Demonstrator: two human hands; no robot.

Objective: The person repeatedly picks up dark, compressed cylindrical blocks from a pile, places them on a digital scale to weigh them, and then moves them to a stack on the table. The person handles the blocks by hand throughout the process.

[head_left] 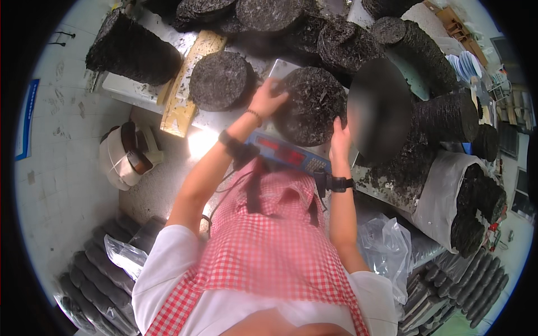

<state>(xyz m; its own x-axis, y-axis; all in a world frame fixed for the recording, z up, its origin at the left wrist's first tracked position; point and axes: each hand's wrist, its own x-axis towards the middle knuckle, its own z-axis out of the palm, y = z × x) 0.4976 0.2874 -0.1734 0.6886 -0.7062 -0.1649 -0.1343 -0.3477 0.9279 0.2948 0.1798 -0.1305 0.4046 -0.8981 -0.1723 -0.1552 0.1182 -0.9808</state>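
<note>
A thick round cake of black dried seaweed is over the metal pan of a digital scale. My left hand is at its left edge, with the thumb reaching over the top. My right hand grips the right edge, thumb on the rim, its other fingers partly hidden. Just beyond that hand is a dark, blurred oval; I cannot tell what it is. The scale's blue panel, with a lit red display and keypad, faces me. A second round cake lies to the left of my left hand.
A worn yellow board crosses the table at left, beside a tall seaweed stack lying on its side. More stacks line the back and right. An open white sack holds seaweed at right. Clear plastic bags hang below.
</note>
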